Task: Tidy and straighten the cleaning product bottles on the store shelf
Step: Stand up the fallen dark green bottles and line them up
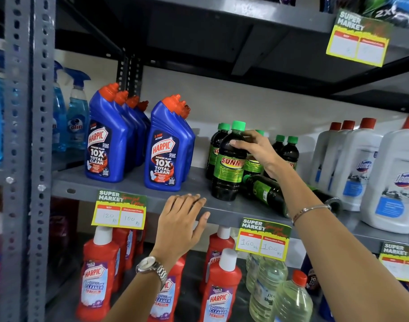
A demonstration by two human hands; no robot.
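On the grey metal shelf [133, 180] stand two rows of blue Harpic bottles [166, 154] with orange caps. To their right is a cluster of dark Sunny bottles with green caps. My right hand [257, 149] grips the shoulder of the front upright Sunny bottle [229, 163]. Behind my wrist one Sunny bottle [266, 191] lies on its side. White Domex bottles [394, 182] with red caps stand at the far right. My left hand [182, 219] rests flat on the shelf's front edge, fingers spread, holding nothing.
Blue spray bottles [75, 112] stand at the far left behind the perforated upright [26, 159]. Price tags [119, 210] hang from the shelf edge. Below are red Harpic bathroom cleaner bottles [96, 275] and clear pale-liquid bottles [289, 298]. Another shelf sits overhead.
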